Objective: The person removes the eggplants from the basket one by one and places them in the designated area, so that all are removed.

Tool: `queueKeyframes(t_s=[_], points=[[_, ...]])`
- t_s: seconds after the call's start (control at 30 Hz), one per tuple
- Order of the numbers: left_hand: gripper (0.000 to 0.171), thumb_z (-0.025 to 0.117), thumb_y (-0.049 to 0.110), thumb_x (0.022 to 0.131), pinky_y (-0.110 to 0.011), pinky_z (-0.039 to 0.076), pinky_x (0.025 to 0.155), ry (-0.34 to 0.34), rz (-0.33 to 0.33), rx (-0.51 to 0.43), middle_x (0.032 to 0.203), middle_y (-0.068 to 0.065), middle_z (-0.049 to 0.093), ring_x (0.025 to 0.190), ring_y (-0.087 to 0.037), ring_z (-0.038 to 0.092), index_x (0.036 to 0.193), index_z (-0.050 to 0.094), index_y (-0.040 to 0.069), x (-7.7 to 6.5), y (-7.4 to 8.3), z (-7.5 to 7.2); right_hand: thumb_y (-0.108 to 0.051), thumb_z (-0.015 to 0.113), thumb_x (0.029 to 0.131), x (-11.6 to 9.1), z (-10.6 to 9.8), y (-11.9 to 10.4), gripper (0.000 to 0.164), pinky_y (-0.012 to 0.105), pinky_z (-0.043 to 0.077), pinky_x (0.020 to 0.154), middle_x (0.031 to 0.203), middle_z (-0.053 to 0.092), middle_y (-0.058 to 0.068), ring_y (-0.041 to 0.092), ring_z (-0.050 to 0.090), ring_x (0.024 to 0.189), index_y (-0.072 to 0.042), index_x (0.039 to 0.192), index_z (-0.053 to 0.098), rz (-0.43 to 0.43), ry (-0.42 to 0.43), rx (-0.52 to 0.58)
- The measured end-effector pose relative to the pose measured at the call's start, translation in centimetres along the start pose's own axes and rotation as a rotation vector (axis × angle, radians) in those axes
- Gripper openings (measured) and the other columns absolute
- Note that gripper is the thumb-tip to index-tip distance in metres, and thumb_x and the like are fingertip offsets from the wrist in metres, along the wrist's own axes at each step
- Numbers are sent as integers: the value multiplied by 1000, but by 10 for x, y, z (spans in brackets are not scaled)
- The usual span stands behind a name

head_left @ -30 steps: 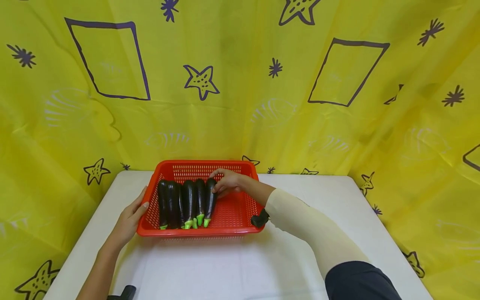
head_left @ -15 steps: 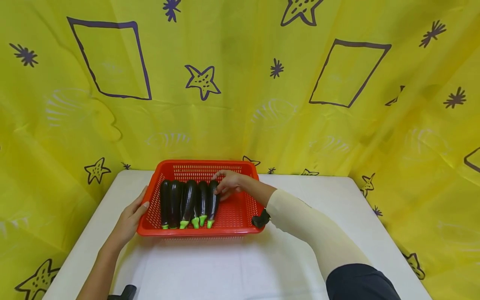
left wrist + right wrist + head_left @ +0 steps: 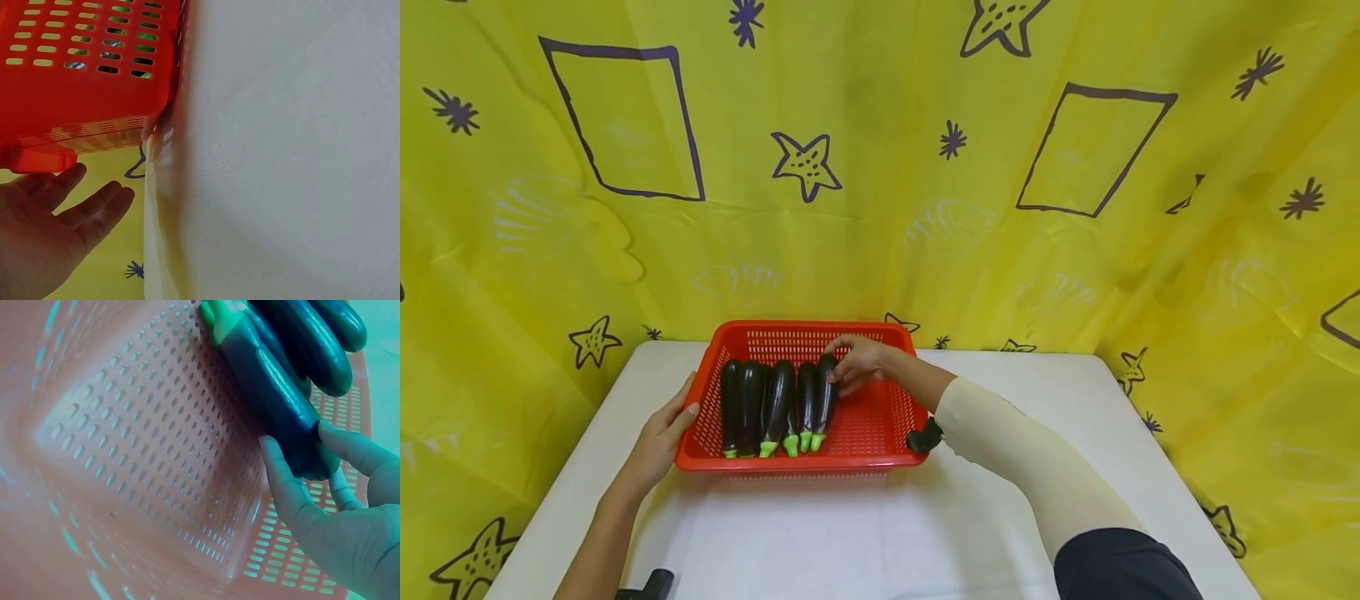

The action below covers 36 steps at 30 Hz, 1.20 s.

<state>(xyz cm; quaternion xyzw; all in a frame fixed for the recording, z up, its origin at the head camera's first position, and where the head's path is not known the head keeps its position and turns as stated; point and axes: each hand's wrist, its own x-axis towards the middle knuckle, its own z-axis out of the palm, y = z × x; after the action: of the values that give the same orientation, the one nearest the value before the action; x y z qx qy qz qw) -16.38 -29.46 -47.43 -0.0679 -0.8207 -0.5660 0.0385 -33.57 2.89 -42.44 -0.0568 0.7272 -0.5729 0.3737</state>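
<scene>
Since half a second ago, the rightmost eggplant (image 3: 827, 396) has tilted, its green stem swinging left to lie just beside its neighbour's; the other eggplants (image 3: 777, 404) keep their places.

In the head view they lie in a row in the red basket (image 3: 820, 463), left of the frame's centre. The right hand (image 3: 859, 362) pinches the rightmost one's upper end; the left hand (image 3: 658, 433) rests at the basket's left rim, thumb over it.

The left wrist view, lower left, shows what the head view hides: nearly straight, spread fingers (image 3: 103, 217) under the rim.

The right wrist view shows, right of centre, thumb and fingers curled round the blunt end.
</scene>
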Motion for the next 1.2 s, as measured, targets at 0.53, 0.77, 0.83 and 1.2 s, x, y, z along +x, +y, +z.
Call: queueKeyframes(t_s=[0.53, 0.77, 0.83, 1.2], points=[[60, 40, 23, 116, -13, 53, 83, -7, -11, -18, 166, -31, 22, 107, 10, 51, 167, 16, 4, 0, 0, 0, 16, 65, 95, -9, -9, -6, 54, 63, 53, 97, 107, 62, 21, 32, 69, 93, -4, 142, 47, -25, -7, 43], [61, 41, 22, 116, -19, 58, 80, -20, -39, -71, 165, -34, 24, 102, 0, 58, 168, 15, 4, -1, 0, -1, 16, 63, 97, -16, -17, -5, 51, 63, 51, 98, 110, 59, 21, 38, 69, 96, -3, 141, 46, -25, -5, 50], [63, 43, 23, 115, -21, 59, 79, -24, -45, -84, 161, -36, 30, 100, -2, 61, 168, 15, 3, -1, 1, -2, 16, 62, 97, -17, -19, -4, 51, 63, 51, 98, 112, 58, 22, 39, 68, 97, -3, 142, 46, -25, -6, 52], [69, 53, 28, 112, -23, 57, 90, -54, -164, -87, 160, -33, 34, 115, 0, 61, 166, 20, -1, 14, 6, -12, 16, 63, 96, -22, -26, -3, 49, 66, 47, 102, 114, 57, 22, 37, 69, 94, -5, 137, 48, -23, -17, 73]])
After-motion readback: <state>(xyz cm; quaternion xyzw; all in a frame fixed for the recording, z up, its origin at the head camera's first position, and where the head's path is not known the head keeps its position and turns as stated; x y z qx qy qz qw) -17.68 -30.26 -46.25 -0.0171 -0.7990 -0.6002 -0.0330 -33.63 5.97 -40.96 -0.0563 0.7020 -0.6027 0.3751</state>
